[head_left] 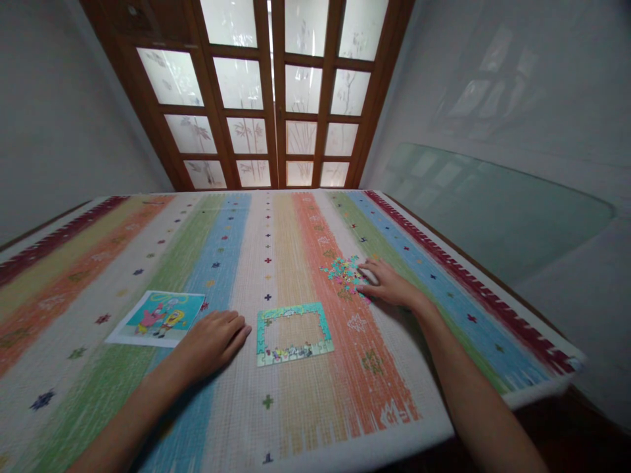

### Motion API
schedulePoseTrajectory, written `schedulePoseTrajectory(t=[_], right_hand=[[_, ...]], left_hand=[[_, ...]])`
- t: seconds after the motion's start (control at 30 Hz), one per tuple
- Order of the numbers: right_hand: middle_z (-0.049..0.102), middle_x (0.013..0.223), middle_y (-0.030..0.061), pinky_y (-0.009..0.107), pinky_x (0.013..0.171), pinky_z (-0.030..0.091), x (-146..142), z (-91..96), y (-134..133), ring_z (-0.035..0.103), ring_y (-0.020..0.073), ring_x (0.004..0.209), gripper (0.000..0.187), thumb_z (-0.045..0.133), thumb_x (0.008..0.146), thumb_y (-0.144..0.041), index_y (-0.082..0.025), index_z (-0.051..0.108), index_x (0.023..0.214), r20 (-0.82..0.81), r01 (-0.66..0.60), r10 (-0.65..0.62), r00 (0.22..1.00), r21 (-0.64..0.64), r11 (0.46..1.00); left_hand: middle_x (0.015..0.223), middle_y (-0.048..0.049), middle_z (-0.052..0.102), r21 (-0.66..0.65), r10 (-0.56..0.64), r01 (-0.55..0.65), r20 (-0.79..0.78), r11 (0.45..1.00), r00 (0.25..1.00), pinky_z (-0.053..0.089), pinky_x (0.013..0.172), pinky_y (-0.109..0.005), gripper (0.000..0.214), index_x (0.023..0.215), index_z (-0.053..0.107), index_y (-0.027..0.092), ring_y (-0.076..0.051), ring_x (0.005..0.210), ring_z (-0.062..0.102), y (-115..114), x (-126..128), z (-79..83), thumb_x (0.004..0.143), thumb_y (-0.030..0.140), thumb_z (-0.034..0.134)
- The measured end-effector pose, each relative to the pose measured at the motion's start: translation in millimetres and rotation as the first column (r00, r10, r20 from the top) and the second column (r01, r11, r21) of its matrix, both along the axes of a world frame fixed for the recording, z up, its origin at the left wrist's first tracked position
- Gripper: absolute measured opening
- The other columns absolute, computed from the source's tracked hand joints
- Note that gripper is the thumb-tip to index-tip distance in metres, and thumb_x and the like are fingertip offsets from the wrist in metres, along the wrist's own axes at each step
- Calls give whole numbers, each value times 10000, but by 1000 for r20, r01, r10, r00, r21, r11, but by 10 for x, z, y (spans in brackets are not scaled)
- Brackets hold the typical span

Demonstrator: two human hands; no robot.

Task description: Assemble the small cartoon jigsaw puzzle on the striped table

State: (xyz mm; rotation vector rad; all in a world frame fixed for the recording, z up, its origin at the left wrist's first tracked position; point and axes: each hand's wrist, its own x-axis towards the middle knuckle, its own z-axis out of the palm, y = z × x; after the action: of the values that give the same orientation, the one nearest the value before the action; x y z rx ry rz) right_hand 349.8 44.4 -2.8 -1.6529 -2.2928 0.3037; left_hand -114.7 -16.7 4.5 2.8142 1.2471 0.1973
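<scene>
My right hand [390,284] reaches the right edge of a loose pile of jigsaw puzzle pieces [342,272], thumb and fingers apart around a gap, with no piece visibly gripped. My left hand [217,341] rests on the cloth with its fingers curled in. Nothing shows in it, though its underside is hidden. Between the hands lies a joined puzzle border [323,322], a rectangular frame of teal and pale green pieces with a hollow middle. Just left of my left hand is a printed picture sheet [158,318] of two cartoon characters, its right corner close to the wrist.
A striped woven tablecloth [280,249] covers the table, whose near edge runs below my arms. Beyond the far edge stand wooden doors [276,118] with frosted panes. A rounded glass panel [493,210] leans by the right wall.
</scene>
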Motion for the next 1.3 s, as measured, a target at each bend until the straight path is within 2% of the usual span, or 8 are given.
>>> schedulePoseTrajectory(t=[0.23,0.43,0.6,0.8,1.03,1.3], right_hand=[[527,1526,137,597,1252,190,-177,37,-23,357,323,1507,410,650,945,-401,-264,675,1330,-29,-99,102,994,90,991],[605,1453,116,649,1249,133,-317,112,-79,369,334,1499,208,649,942,-334,-281,801,1074,2,-204,205,979,81,976],[588,1474,119,660,1230,188,-315,107,-80,378,342,1493,216,665,913,-308,-279,808,1071,-26,-205,207,978,65,977],[610,1448,110,604,1232,247,-308,86,-54,449,312,1449,257,609,949,-332,-270,774,1136,-55,-188,197,979,138,972],[654,1368,97,602,1206,299,-326,66,-25,472,332,1422,230,659,920,-362,-291,772,1108,-38,-188,196,980,153,970],[636,1384,128,586,1211,294,-227,-5,30,503,318,1382,302,560,947,-311,-242,740,1180,5,-89,90,996,248,965]], left_hand=[[811,-75,664,-10,-2,2,40,1000,999,483,747,-381,435,848,616,195,-227,745,605,-3,2,-2,1074,393,302],[787,-65,652,6,11,-11,59,1000,998,480,738,-382,420,824,598,199,-220,721,599,-12,12,-11,1073,386,316],[803,-73,662,14,-3,2,84,1000,996,485,749,-389,430,829,606,197,-227,732,607,-6,2,-40,1077,395,314],[816,-75,671,10,0,0,66,1000,998,487,756,-400,431,842,610,198,-233,745,618,-7,-1,-31,1078,391,306],[804,-60,665,-10,0,1,85,1000,996,496,753,-369,417,841,609,198,-208,732,599,-2,-5,-15,1073,396,324],[827,-74,684,11,4,-5,73,1000,997,501,750,-394,431,843,617,199,-239,759,643,-7,-2,-41,1077,384,306]])
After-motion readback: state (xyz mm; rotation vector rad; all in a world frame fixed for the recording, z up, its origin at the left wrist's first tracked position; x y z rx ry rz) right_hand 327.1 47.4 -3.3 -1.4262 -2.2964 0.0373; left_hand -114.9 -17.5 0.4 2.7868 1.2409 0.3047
